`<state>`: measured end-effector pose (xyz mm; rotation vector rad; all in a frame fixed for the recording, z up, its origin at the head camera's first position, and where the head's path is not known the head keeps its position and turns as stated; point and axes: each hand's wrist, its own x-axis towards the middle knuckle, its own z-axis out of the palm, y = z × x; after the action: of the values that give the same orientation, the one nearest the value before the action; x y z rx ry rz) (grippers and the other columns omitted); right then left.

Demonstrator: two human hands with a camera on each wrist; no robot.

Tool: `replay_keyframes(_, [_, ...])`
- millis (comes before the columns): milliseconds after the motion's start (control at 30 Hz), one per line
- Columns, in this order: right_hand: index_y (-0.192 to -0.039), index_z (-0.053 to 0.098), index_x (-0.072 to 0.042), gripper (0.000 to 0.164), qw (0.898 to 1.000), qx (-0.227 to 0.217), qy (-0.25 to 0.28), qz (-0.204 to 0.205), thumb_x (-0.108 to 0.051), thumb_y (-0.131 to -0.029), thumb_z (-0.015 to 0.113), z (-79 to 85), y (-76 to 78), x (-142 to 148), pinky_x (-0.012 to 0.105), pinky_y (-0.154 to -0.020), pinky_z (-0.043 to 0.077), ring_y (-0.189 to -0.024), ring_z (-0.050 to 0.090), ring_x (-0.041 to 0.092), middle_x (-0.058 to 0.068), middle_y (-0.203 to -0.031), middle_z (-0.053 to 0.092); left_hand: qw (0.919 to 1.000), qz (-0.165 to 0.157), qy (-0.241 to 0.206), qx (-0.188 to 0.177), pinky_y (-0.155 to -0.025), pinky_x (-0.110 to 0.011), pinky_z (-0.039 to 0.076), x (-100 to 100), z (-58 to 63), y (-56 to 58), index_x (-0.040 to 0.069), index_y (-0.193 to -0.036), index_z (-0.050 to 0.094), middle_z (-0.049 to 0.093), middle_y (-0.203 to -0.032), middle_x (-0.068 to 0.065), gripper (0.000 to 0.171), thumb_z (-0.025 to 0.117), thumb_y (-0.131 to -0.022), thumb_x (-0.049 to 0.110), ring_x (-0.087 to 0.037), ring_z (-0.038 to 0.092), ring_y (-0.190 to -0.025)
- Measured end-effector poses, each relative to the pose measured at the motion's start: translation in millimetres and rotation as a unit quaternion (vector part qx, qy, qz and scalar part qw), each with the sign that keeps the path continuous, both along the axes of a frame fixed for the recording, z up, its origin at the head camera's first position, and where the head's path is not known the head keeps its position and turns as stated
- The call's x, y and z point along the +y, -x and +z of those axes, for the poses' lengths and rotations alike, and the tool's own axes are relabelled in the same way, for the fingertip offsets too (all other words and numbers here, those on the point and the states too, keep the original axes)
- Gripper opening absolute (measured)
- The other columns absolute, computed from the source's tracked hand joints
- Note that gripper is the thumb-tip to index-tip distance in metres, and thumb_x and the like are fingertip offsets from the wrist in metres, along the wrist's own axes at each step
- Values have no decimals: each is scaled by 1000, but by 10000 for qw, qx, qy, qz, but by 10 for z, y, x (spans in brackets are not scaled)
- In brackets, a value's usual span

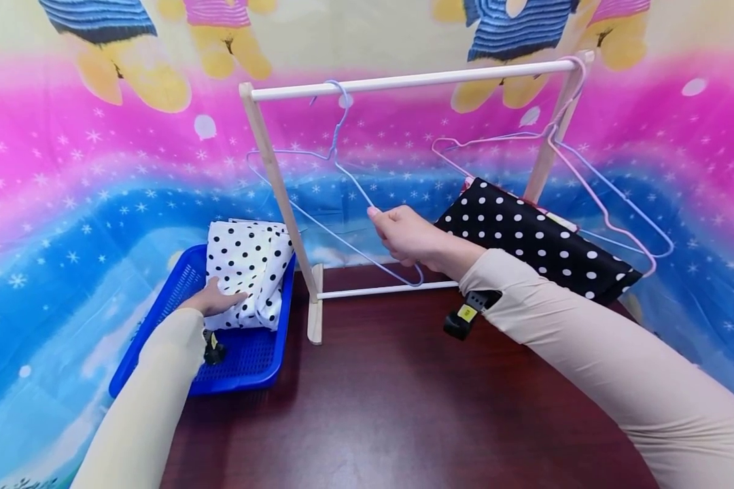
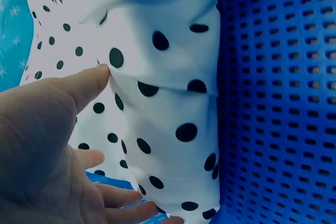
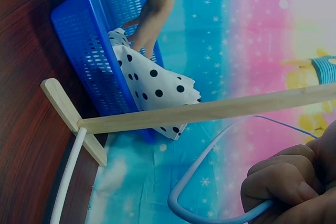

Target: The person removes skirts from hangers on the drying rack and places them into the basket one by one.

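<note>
Beige sleeves [image 1: 587, 346] end in a left hand [image 1: 213, 297] spread against dotted cloth [image 1: 251, 258] and a right hand [image 1: 411, 234] gripping a hanger [image 1: 335, 139].

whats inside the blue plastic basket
A folded white cloth with black dots, the left grip touching it. The blue basket shows bare floor beside it; anything under the cloth is hidden.

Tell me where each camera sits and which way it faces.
Head: on the head, facing forward and down at rack and basket; left hand, right hand, sleeves show.
Left wrist: worn there, facing the white cloth; left hand shows.
Right wrist: worn there, facing past the held hanger toward the basket; both hands show.
Both wrist views show the white cloth.
</note>
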<state>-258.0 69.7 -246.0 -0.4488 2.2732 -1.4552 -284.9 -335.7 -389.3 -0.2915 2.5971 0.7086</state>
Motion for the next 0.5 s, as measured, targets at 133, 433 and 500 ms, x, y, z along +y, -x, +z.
replay_keyframes(133, [-66,35,-10,56,10000,14,4,-8,-45,-110,33,2,-4,-1,26,-45,19,-44,21,12,-3,-53,26,9990,323,294,80,-123,-63,19,-49,-1,-22,-16,-152,-12,0,-157,-45,98,48,-99,41,-60,9,-147])
replay_keyframes(433, [-65,34,-10,57,10000,11,22,2,-46,-110,32,0,0,3,26,-45,18,-44,20,12,-4,-53,26,9957,826,409,-19,-116,-64,32,-179,-60,-92,-11,-155,-11,9,-156,-45,97,52,-99,40,-60,23,-143])
replay_keyframes(500, [-65,34,-10,57,10000,17,11,0,-46,-110,32,2,0,6,26,-45,18,-44,20,12,-3,-53,26,9966,740,347,129,-110,-62,39,-212,-78,-116,-11,-155,-1,16,-155,-44,92,55,-99,37,-58,32,-138])
